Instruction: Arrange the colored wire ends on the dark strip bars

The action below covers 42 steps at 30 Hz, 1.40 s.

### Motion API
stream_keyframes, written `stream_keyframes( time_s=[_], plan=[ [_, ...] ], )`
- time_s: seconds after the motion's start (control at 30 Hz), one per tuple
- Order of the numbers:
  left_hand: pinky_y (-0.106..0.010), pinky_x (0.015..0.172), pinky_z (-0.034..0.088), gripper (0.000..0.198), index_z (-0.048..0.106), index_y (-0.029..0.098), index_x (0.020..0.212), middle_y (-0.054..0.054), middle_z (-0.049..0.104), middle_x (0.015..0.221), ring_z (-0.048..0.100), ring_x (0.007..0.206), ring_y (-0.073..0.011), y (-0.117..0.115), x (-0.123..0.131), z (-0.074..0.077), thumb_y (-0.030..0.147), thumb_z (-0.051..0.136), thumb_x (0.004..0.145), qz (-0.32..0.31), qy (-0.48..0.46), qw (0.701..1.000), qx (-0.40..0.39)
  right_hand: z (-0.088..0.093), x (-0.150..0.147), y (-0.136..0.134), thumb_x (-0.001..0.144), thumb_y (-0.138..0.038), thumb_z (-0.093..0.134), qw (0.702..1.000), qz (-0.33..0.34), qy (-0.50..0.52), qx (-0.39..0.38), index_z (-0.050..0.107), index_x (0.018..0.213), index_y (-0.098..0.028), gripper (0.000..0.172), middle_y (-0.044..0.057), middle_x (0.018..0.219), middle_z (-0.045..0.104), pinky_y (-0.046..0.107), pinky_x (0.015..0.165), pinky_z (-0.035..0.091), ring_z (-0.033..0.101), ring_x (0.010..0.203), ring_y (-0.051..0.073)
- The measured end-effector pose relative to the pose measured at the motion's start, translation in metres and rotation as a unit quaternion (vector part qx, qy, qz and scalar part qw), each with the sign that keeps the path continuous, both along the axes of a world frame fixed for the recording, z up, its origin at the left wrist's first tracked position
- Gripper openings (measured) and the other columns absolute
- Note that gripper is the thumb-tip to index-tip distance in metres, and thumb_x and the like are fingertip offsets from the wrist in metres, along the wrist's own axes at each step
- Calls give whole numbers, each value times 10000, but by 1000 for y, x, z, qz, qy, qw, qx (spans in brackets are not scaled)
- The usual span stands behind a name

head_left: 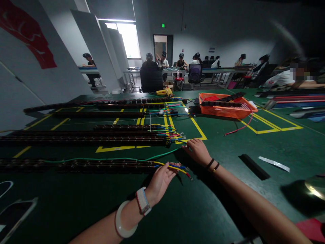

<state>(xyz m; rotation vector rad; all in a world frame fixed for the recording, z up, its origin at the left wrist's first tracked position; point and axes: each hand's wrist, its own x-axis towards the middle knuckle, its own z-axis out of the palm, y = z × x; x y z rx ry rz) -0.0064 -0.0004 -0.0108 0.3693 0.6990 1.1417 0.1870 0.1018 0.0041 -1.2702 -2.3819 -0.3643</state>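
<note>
My left hand [162,181] is loosely closed around a yellow wire [181,169] and a blue wire [182,166]. Both come from the end of the near dark-sleeved cable bundle [106,165], and metal lugs show at their tips. Farther right, my right hand [198,151] pinches the end of a long green wire [111,159]; its fingertips partly cover that end. The green wire runs left along the near bundle. Just beyond the right fingers lie the lugged wire ends of a thicker dark bundle [83,139].
An orange basket [220,111] with dark strips stands at the back, a red wire hanging out. A yellow heat gun [166,91] lies at the far edge. A black strip [254,166] and a white strip [274,164] lie at right. People sit at tables behind.
</note>
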Motion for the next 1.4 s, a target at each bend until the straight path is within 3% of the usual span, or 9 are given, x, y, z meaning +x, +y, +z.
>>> stream_keyframes(
  time_s=[0.23,0.6,0.7,0.8,0.9,1.03,1.2,1.3,1.4],
  plan=[
    [-418,1039,382,123,615,118,889,-146,682,1028,609,1065,-229,7,-4,9,199,527,859,-15,-5,1000,-18,-25,-3,8,936,-406,442,1000,-5,-2,-13,542,728,-176,326,36,721,594,292,706,312,501,704,178],
    [-423,1053,359,113,639,110,877,-151,678,1049,599,1086,-236,14,-8,9,182,558,846,-34,17,999,-5,-15,4,1,924,-433,453,999,35,-17,-2,550,622,-174,409,30,633,592,305,694,286,479,651,154],
    [-417,1052,362,110,641,113,870,-140,685,1029,606,1072,-227,14,-7,9,175,553,848,-30,23,999,-8,-8,14,-14,942,-415,399,987,163,2,8,543,588,-179,449,13,580,539,306,680,281,438,614,139],
    [-414,1049,366,133,647,104,870,-142,684,1026,607,1067,-227,14,-7,7,187,545,856,-30,27,999,2,-8,20,-28,910,-495,415,941,334,-43,20,559,607,-187,456,7,576,519,311,644,281,410,595,139],
    [-414,1050,363,162,651,97,880,-156,677,1044,594,1092,-237,14,-7,5,219,548,859,-30,24,999,11,-13,20,-37,878,-504,472,914,399,-71,39,563,629,-192,410,-2,588,526,304,606,274,400,577,133],
    [-416,1044,364,160,650,98,873,-161,679,1032,601,1079,-238,13,-7,6,228,559,853,-24,26,999,4,-15,14,-42,881,-328,492,928,366,-13,75,516,569,-197,339,-19,537,476,295,595,269,370,542,124],
    [-431,1028,379,167,647,110,911,-147,688,1005,627,1020,-230,11,-6,11,241,560,853,-23,31,999,-10,-13,15,-36,897,-247,440,975,198,84,47,489,571,-186,335,-3,554,473,293,654,300,388,583,131],
    [-435,1027,385,136,649,105,851,-140,692,977,634,993,-229,11,-6,10,211,563,848,-21,43,999,-3,-16,16,-27,915,-289,451,992,108,69,-4,517,619,-178,323,8,609,526,292,673,294,432,632,138],
    [-433,1026,391,141,650,108,843,-135,694,969,634,988,-228,11,-6,8,206,549,855,-24,50,998,2,-22,15,-21,920,-322,472,994,96,12,-45,563,661,-179,310,7,642,573,293,704,291,475,661,138]
  ],
)
